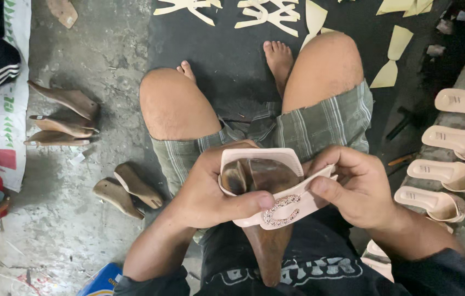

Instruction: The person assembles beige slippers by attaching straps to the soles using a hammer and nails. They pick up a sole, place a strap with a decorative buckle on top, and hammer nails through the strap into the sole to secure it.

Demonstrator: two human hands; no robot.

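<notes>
Two hands gripped one pink sandal upper (276, 186) over the lap: left hand (205, 189) clasping its side, right hand (355, 186) pinching the strap (wooden last (268, 241) pointing toward the body).

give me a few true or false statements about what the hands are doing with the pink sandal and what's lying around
1. Both hands hold the pink sandal upper on a brown wooden last. True; the left hand cups one side and the right hand pinches the strap.
2. The strap carries a glittering buckle. True.
3. The finished sandals lie to the person's left. False; they are lined up on the right.
4. The spare wooden lasts sit on a table. False; they lie on the concrete floor at the left.
5. The person wears shoes. False; both feet are bare.
</notes>
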